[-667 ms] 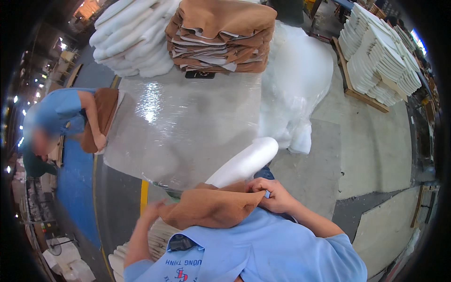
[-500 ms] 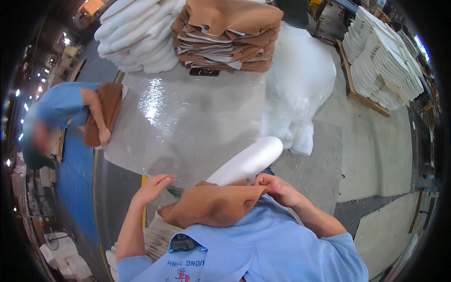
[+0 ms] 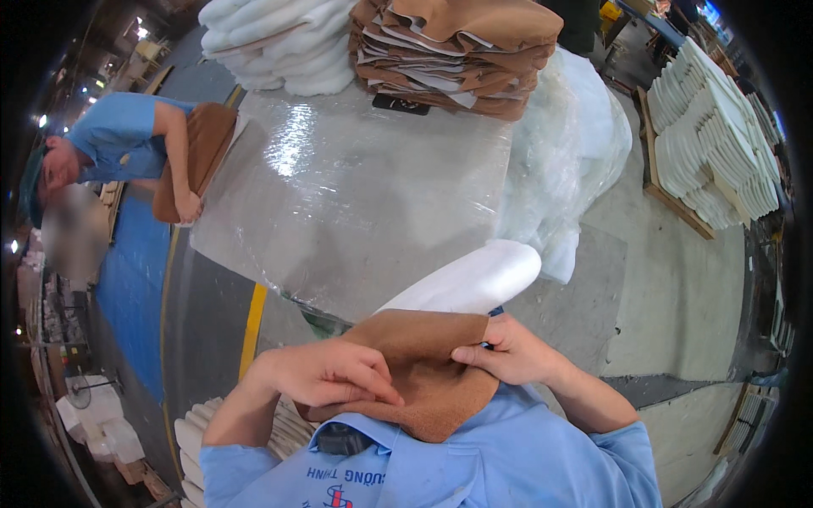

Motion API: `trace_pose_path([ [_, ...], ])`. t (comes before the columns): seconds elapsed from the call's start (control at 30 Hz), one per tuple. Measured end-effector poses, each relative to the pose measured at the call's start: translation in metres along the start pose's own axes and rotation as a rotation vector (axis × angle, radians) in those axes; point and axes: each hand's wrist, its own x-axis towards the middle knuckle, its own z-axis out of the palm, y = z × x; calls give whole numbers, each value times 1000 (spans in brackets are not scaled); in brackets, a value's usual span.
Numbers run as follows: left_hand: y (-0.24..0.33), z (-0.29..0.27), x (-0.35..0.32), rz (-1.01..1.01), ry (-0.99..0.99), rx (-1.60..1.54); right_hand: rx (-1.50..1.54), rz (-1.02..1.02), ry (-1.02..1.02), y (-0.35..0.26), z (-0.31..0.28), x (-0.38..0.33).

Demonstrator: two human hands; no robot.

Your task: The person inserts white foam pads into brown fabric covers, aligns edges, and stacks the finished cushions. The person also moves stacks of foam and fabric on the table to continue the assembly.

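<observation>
A brown cloth cover (image 3: 440,372) lies against my front, sagging in the middle. A white padded foam piece (image 3: 466,279) with a rounded end sticks out beyond its far edge; where the two meet is hidden. My right hand (image 3: 508,351) grips the cover's right edge, thumb on top and fingers behind. Over the cover's left part reaches my left hand (image 3: 330,377), its fingers stretched out and their tips at the cloth. I see no fold caught in them.
A plastic-wrapped table (image 3: 373,186) stands ahead, carrying stacked brown covers (image 3: 457,59) and white foam pieces (image 3: 284,42). A dark flat object (image 3: 400,104) lies by the covers. At left, a co-worker (image 3: 127,140) handles a brown-covered piece (image 3: 199,157). Foam stacks (image 3: 711,127) sit on a pallet at right.
My left hand has come from the air beside the table in over the cover. The cover's near side has spread lower, and my right hand keeps its edge. The view has shifted.
</observation>
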Motion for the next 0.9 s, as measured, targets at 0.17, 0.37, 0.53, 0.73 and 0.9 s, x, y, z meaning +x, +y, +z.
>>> trace_pose_path([
  [0.17, -6, -28, 38, -56, 439, 178, -54, -82, -32, -8, -11, 14],
  [0.37, -2, -46, 116, -64, 77, 75, -273, 84, -231, -19, -39, 15],
  [0.53, 15, -63, 144, -354, -53, 238, -168, 115, -202, -1, -61, -12],
  [0.73, 5, -57, 156, -264, -124, 178, -187, 151, -260, 8, -65, -29],
  [0.9, 16, -57, 177, -399, -201, 58, -112, 149, -168, 35, -57, -35],
])
